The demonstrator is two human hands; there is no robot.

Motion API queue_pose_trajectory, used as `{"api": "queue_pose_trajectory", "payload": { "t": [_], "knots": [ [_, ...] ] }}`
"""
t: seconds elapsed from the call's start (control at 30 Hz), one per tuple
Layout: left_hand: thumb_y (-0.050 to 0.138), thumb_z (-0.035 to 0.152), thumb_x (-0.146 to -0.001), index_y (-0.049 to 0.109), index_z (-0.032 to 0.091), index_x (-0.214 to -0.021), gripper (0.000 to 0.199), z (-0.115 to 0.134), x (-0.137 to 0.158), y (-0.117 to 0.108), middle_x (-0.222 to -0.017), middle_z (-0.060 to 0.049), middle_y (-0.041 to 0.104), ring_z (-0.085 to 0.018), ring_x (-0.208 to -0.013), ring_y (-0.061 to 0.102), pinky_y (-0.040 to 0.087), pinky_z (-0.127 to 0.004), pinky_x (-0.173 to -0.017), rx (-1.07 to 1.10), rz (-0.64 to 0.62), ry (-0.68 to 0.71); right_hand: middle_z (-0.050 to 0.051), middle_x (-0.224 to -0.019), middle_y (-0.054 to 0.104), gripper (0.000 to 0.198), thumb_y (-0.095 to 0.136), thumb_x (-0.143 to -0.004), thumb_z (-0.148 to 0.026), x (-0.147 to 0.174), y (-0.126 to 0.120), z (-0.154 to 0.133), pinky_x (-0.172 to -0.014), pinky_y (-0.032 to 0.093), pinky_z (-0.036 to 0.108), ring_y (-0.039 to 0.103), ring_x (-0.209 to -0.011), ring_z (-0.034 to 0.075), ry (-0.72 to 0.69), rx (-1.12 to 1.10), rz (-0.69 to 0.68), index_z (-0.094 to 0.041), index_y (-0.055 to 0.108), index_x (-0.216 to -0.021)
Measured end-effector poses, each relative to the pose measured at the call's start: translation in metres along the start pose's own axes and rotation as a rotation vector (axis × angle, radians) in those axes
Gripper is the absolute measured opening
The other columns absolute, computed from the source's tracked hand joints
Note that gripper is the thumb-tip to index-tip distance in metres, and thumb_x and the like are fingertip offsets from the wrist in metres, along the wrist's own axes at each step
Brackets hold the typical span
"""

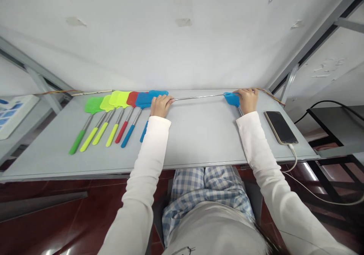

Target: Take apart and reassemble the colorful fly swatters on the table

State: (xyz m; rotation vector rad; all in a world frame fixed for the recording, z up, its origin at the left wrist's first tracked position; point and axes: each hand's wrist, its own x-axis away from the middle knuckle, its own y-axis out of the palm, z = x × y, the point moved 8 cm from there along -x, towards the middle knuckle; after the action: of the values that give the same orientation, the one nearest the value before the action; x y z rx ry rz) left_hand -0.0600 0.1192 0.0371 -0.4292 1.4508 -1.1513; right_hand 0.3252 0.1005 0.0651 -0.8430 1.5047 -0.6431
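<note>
A thin metal fly swatter shaft (201, 96) stretches level between my hands, above the grey table. My left hand (161, 106) is closed round its left end, beside a blue swatter head (158, 93); whether that head joins this shaft I cannot tell. At the other end, my right hand (247, 98) is closed too, hiding what the shaft ends in. Just below the right fingers is another blue swatter head (232, 99), its metal stem partly behind my sleeve. A blue handle (144, 131) shows partly beneath my left wrist.
Left of my hands lie several fly swatters in a row: a green one (93, 104), several yellow ones (122, 99), a red one (132, 98) and a blue one (143, 100). A phone (281, 127) with a white cable lies at right. A white wall (182, 54) stands behind.
</note>
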Motion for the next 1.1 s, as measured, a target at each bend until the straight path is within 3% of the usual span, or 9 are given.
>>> {"api": "queue_pose_trajectory", "payload": {
  "t": [0.13,0.3,0.43,0.53,0.67,0.77,0.87,1.0,1.1],
  "knots": [
    [0.034,0.041,-0.098,0.066,0.027,-0.099,0.035,0.012,-0.005,0.007,-0.094,-0.008,0.068,-0.026,-0.092,0.056,0.033,-0.038,-0.08,0.0,-0.049,-0.015,0.008,-0.094,0.074,0.034,0.04,-0.097,-0.022,-0.003,-0.002,-0.01,-0.085,0.033,0.039,0.06,-0.089,0.024,-0.04,0.029,-0.05,-0.022,0.074,-0.095],
    [0.036,0.036,-0.098,0.065,0.026,-0.1,0.03,0.074,-0.01,0.02,-0.095,-0.008,0.069,-0.024,-0.094,0.057,0.031,-0.039,-0.085,0.026,-0.119,0.116,0.008,-0.089,0.074,0.033,0.04,-0.1,-0.027,0.014,0.014,-0.107,-0.075,0.032,0.034,0.06,-0.082,0.021,-0.39,-0.002,-0.215,-0.019,0.072,-0.094],
    [0.033,0.033,-0.1,0.064,0.025,-0.098,0.032,0.107,-0.005,0.031,-0.093,-0.006,0.069,-0.023,-0.092,0.057,0.031,-0.038,-0.084,0.043,-0.181,0.141,0.01,-0.077,0.071,0.049,0.032,-0.102,-0.043,0.023,0.017,-0.151,-0.075,0.031,0.034,0.058,-0.077,0.02,-0.383,0.056,-0.172,-0.016,0.07,-0.086],
    [0.034,0.038,-0.1,0.064,0.025,-0.097,0.034,0.104,-0.004,0.031,-0.093,-0.007,0.069,-0.023,-0.091,0.058,0.031,-0.038,-0.082,0.052,-0.157,0.104,0.009,-0.084,0.071,0.045,0.031,-0.102,-0.04,0.026,0.015,-0.156,-0.086,0.032,0.037,0.059,-0.084,0.022,-0.386,0.056,-0.166,-0.018,0.069,-0.093],
    [0.031,0.047,-0.099,0.065,0.026,-0.097,0.04,0.098,-0.005,0.02,-0.093,-0.007,0.069,-0.023,-0.091,0.057,0.031,-0.038,-0.081,0.06,-0.032,0.057,0.01,-0.11,0.069,0.037,0.03,-0.102,-0.029,0.028,0.004,-0.154,-0.101,0.028,0.042,0.055,-0.112,0.024,-0.389,0.013,-0.099,-0.022,0.063,-0.116],
    [0.029,0.049,-0.098,0.065,0.026,-0.097,0.042,0.102,-0.003,0.014,-0.094,-0.007,0.07,-0.023,-0.091,0.057,0.031,-0.038,-0.081,0.062,0.019,0.031,0.011,-0.12,0.065,0.037,0.03,-0.1,-0.022,0.031,0.001,-0.158,-0.106,0.027,0.045,0.049,-0.124,0.026,-0.352,0.01,-0.06,-0.022,0.065,-0.111],
    [0.029,0.049,-0.098,0.065,0.026,-0.098,0.043,0.112,0.001,0.013,-0.094,-0.008,0.069,-0.024,-0.091,0.057,0.031,-0.039,-0.08,0.061,0.031,0.034,0.012,-0.117,0.066,0.035,0.033,-0.099,-0.019,0.036,0.005,-0.165,-0.108,0.026,0.048,0.049,-0.127,0.027,-0.331,0.007,-0.042,-0.02,0.067,-0.103],
    [0.027,0.05,-0.098,0.065,0.027,-0.1,0.045,0.124,0.0,0.015,-0.088,-0.009,0.067,-0.024,-0.089,0.057,0.032,-0.039,-0.079,0.044,0.005,0.095,0.011,-0.095,0.071,0.032,0.038,-0.099,-0.022,0.037,0.012,-0.169,-0.108,0.026,0.05,0.05,-0.127,0.029,-0.328,-0.02,-0.051,-0.021,0.071,-0.096],
    [0.026,0.051,-0.097,0.066,0.027,-0.098,0.046,0.112,-0.006,0.01,-0.084,-0.009,0.064,-0.024,-0.088,0.057,0.032,-0.039,-0.079,0.021,-0.002,0.139,0.009,-0.09,0.072,0.028,0.045,-0.098,-0.029,0.028,0.01,-0.154,-0.108,0.025,0.052,0.049,-0.127,0.029,-0.308,-0.045,-0.044,-0.024,0.072,-0.096]
  ]
}}
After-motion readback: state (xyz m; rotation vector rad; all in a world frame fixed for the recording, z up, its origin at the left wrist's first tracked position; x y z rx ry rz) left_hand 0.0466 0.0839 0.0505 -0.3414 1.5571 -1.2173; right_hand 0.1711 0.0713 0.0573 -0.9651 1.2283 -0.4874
